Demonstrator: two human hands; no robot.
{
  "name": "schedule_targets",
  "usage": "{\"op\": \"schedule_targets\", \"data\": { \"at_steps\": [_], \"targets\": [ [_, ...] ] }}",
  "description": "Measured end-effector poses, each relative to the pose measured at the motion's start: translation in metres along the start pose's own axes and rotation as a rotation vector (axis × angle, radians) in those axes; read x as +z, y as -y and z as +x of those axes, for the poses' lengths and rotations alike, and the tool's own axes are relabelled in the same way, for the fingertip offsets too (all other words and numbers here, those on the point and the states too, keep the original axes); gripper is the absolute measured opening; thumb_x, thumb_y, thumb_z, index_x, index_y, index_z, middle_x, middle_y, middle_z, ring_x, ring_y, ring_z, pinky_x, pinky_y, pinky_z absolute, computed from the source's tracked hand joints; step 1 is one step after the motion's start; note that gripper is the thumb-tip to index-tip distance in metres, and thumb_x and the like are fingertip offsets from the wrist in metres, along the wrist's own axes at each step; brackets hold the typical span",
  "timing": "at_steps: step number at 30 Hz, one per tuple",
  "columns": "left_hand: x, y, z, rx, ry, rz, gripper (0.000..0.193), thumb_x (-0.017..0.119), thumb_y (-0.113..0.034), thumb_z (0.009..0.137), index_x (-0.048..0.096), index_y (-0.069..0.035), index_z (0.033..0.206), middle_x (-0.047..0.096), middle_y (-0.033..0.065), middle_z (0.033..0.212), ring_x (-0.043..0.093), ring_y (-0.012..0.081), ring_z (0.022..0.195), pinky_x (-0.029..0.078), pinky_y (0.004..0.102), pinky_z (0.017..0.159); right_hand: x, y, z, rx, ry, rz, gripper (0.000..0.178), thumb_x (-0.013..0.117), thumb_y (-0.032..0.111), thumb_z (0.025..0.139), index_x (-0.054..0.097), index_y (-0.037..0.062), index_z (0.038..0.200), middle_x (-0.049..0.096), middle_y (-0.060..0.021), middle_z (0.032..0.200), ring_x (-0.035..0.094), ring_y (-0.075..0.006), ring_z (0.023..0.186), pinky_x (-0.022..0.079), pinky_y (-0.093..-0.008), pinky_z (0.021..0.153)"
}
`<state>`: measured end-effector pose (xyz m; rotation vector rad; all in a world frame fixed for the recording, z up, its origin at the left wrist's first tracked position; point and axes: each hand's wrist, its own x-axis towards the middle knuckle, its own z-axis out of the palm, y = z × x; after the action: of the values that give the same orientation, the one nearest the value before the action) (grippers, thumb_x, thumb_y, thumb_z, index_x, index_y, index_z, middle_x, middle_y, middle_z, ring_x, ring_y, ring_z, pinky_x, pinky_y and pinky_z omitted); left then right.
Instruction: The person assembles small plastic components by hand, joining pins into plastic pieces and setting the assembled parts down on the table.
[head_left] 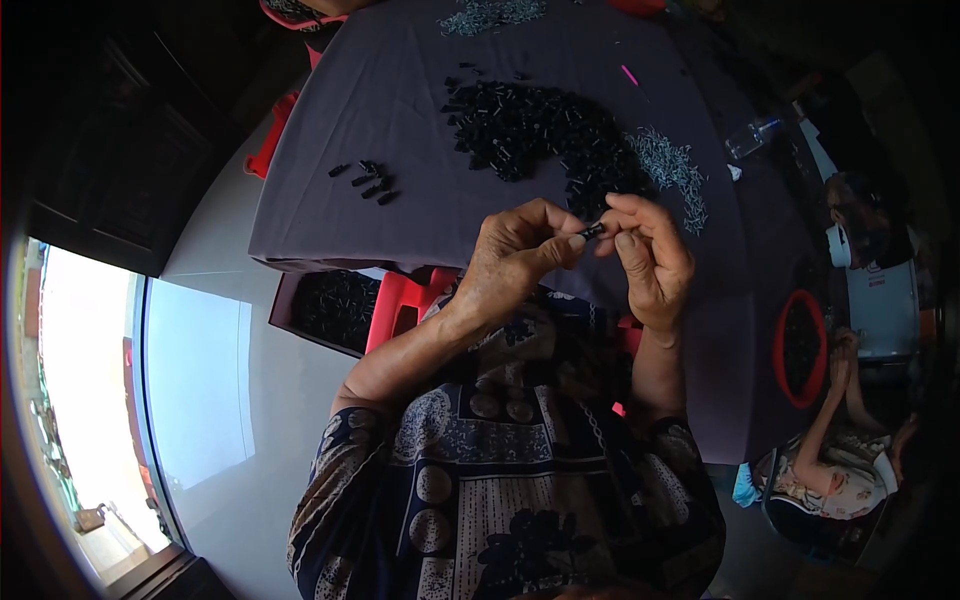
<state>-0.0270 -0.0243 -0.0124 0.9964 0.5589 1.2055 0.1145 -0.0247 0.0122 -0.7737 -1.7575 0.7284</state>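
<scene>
My left hand [515,250] pinches a small black plastic piece [592,231] between thumb and fingertips, just over the table's near edge. Facing it, my right hand [655,260] has its fingers curved and apart, with the fingertips close to the piece's right end; whether they touch it is too small to tell. Beyond both hands, a large heap of similar black pieces [510,125] lies on the dark tablecloth [370,90]. A pile of small, slender silvery pieces like screws [670,165] spreads along the heap's right side. Several black pieces [375,182] lie apart on the left.
A box of black pieces [335,305] stands below the table's left edge beside a red plastic stool [400,305]. Another silvery pile [490,14], a pink stick [629,75] and a clear bottle [752,138] lie farther off. At right are a red-rimmed basket [780,350] and another person [840,480].
</scene>
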Motion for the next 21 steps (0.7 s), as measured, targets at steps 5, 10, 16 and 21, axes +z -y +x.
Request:
{"op": "schedule_targets", "data": {
  "at_steps": [5,10,16,21],
  "targets": [
    [0.001,0.0,-0.002,-0.036,0.021,-0.048,0.009,0.052,-0.005,0.072,0.05,0.001,0.078,0.052,0.0027,0.067,0.047,0.0055,0.059,0.039,0.0181,0.055,-0.002,0.006,-0.004,0.026,-0.037,-0.101,0.017,0.045,0.005,0.076,0.048,-0.0008,0.091,0.05,-0.0049,0.071,0.048,-0.0083,0.061,0.041,-0.018,0.055],
    [0.004,-0.004,-0.006,0.066,0.018,0.04,0.007,0.053,-0.003,0.071,0.05,0.001,0.076,0.051,0.0009,0.066,0.046,0.004,0.059,0.038,0.0161,0.052,0.0,0.009,-0.007,0.023,0.001,-0.241,0.011,0.049,0.004,0.073,0.05,-0.0001,0.083,0.049,-0.0048,0.067,0.047,-0.0103,0.058,0.039,-0.0191,0.051],
    [0.003,-0.003,-0.015,0.049,-0.016,0.136,0.006,0.052,-0.003,0.071,0.05,0.001,0.075,0.051,0.0003,0.065,0.044,0.0032,0.056,0.036,0.0146,0.048,0.01,0.015,-0.007,-0.107,-0.002,-0.421,0.007,0.05,0.003,0.072,0.051,0.0002,0.079,0.048,-0.005,0.066,0.047,-0.0118,0.056,0.038,-0.0208,0.048],
    [0.002,-0.008,-0.016,-0.041,-0.009,0.029,0.006,0.052,-0.004,0.071,0.05,0.001,0.075,0.052,0.002,0.064,0.046,0.0056,0.058,0.038,0.0169,0.052,0.009,0.017,-0.005,-0.044,0.003,-0.377,0.012,0.05,0.007,0.073,0.049,0.0005,0.083,0.048,-0.0064,0.068,0.047,-0.0128,0.057,0.039,-0.0213,0.049]
  ]
}}
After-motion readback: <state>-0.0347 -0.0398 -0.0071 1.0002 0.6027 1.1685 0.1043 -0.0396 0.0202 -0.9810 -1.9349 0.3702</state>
